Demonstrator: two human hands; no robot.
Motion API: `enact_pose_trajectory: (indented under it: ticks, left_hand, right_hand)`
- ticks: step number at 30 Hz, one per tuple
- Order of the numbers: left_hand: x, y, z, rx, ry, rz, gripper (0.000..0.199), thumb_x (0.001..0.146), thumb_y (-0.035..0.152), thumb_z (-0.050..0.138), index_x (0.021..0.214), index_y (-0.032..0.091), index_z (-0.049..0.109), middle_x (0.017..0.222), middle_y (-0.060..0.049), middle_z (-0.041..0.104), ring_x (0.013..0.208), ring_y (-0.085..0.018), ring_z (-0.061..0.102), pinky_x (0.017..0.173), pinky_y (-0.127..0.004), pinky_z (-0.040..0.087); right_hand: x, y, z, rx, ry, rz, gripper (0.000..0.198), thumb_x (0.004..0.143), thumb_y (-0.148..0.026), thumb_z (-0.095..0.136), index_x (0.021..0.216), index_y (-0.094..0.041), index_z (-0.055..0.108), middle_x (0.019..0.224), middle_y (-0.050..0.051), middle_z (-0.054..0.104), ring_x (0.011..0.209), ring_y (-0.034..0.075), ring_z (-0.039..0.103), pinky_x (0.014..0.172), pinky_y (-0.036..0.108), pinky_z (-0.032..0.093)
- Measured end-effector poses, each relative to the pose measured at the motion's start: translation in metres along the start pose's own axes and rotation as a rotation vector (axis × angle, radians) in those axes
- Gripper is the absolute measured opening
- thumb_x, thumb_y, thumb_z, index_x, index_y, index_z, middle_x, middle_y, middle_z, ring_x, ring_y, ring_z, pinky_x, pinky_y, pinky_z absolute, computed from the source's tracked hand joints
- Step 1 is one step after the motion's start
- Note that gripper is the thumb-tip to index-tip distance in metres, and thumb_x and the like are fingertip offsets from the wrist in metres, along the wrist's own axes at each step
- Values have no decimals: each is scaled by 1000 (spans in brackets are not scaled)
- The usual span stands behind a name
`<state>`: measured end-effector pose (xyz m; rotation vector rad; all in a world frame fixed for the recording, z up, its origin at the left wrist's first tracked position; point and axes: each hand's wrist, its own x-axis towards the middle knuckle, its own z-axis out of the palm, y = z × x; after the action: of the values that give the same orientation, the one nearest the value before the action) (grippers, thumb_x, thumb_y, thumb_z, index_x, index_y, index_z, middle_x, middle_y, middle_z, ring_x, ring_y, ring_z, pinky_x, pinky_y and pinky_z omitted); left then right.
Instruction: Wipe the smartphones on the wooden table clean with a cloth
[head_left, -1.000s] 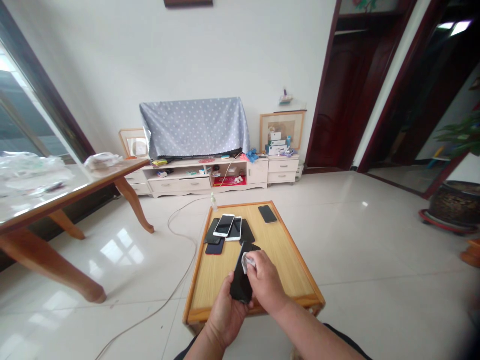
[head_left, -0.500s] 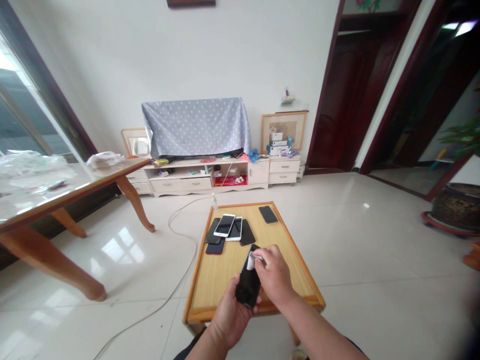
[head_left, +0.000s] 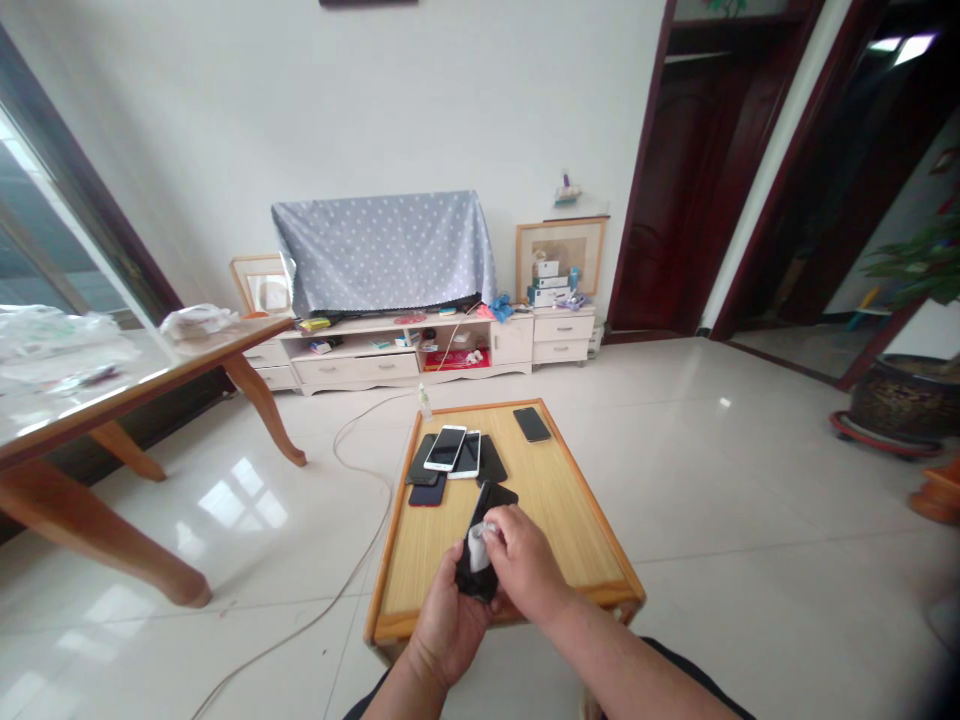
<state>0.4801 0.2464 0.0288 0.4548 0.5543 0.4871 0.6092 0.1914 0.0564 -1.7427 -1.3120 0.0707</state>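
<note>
A black smartphone [head_left: 498, 496] lies tilted in my left hand [head_left: 451, 612], whose fingers wrap round its lower end above the table's near edge. Pinched in my right hand [head_left: 525, 558] is a small white cloth [head_left: 478, 550], pressed against the phone's face near the lower half. Part of the screen is covered by the cloth and fingers. Just beyond, on the small wooden table [head_left: 420, 560], white phones [head_left: 445, 448] overlap dark ones, with a dark blue phone [head_left: 427, 490] at the near side of the group. Another black phone [head_left: 532, 424] rests alone at the far right.
A small clear spray bottle [head_left: 425, 402] stands at the table's far left corner. To the left is a larger wooden table [head_left: 255, 340] bearing plastic bags. A cable [head_left: 330, 605] runs over the floor. A low white cabinet [head_left: 352, 372] lines the wall.
My right hand has drawn the white cloth down along the phone toward its lower end. The view has shifted slightly, and my left hand keeps its hold.
</note>
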Motion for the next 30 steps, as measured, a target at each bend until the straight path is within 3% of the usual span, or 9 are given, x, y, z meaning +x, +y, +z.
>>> enact_pose_trajectory:
  ticks: [4, 11, 17, 23, 30]
  left_hand:
    - [0, 0, 2, 19, -42, -16, 43, 89, 47, 59, 120, 18, 61, 99, -8, 72, 74, -17, 66, 63, -27, 46]
    - [0, -1, -1, -81, -18, -34, 33, 90, 41, 59, 111, 16, 65, 104, -9, 73, 96, -22, 69, 84, -33, 50]
    - [-2, -4, 0, -39, -45, 12, 38, 90, 43, 60, 120, 21, 62, 106, -7, 73, 83, -18, 67, 76, -31, 50]
    - [-7, -5, 8, 29, -91, 12, 54, 91, 58, 52, 123, 16, 62, 116, -13, 70, 115, -28, 62, 98, -39, 45]
    - [-7, -5, 5, 155, -58, 158, 60, 92, 61, 47, 128, 15, 60, 120, -13, 69, 124, -27, 56, 107, -40, 38]
  right_hand:
    - [8, 10, -9, -21, 58, 27, 15, 90, -13, 51, 86, -22, 62, 89, 3, 57, 84, 18, 56, 75, 29, 44]
    - [-22, -15, 12, -2, -99, -144, 14, 88, -13, 56, 91, -24, 62, 95, 3, 58, 92, 19, 56, 82, 30, 46]
    - [4, 4, 1, 109, 153, 85, 8, 86, -17, 57, 90, -23, 59, 90, 2, 59, 84, 18, 57, 76, 30, 47]
    - [-18, -16, 21, 361, 85, 116, 7, 82, -19, 60, 87, -23, 58, 91, 2, 59, 80, 16, 60, 72, 27, 50]
    - [-14, -23, 22, 518, 98, 265, 16, 79, -30, 68, 86, -22, 55, 88, 2, 61, 75, 18, 61, 69, 30, 52]
